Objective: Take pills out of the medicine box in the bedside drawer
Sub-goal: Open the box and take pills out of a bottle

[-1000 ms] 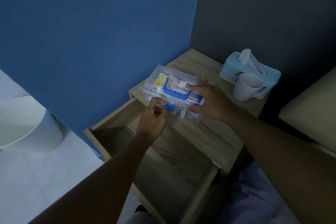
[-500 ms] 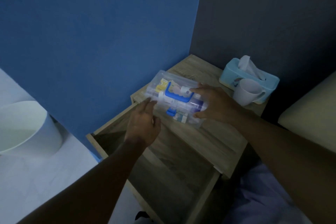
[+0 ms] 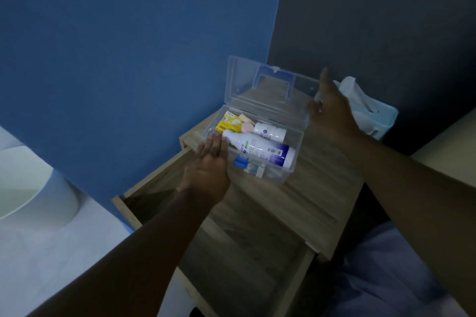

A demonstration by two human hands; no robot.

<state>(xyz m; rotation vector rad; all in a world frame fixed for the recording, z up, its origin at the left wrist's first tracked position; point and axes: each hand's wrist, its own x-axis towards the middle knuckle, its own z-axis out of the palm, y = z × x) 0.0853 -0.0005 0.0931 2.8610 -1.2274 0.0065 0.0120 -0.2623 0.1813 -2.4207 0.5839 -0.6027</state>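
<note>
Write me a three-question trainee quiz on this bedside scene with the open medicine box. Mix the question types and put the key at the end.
1. True or false: the lid of the medicine box is shut.
2. Which lies nearest the left hand?
A. the small white bottle
B. the large white bottle
C. the tissue box
3. Fill in: the box stands on top of the bedside table, while the ____ below it is pulled open.

Key
1. False: the lid stands raised, with the right hand at its edge.
2. B: the fingertips are at its cap end.
3. drawer
</note>
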